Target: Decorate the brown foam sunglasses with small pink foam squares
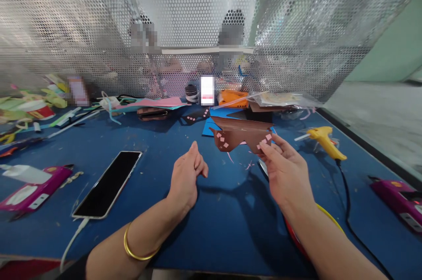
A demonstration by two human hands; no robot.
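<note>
My right hand (286, 165) pinches the right end of a brown paper glasses cut-out (242, 137) between thumb and fingers, holding it above the blue table. Small pink squares sit on both lower sides of the cut-out. To its left, my left hand (188, 170) is raised over the table, apart from the cut-out, thumb and index finger pressed together and the other fingers curled. Whether anything tiny is in that pinch is hidden. Behind lies a black glasses cut-out (196, 116) with similar pink squares. Partly covered by my right hand are scissors (263, 168) with a red and yellow handle.
A yellow glue gun (326, 141) with a black cord lies at right, near a purple device (398, 201). At left are a charging phone (108, 183) and another purple device (36, 187). Blue paper (224, 115), an orange object (233, 98) and a perforated screen (198, 12) stand behind.
</note>
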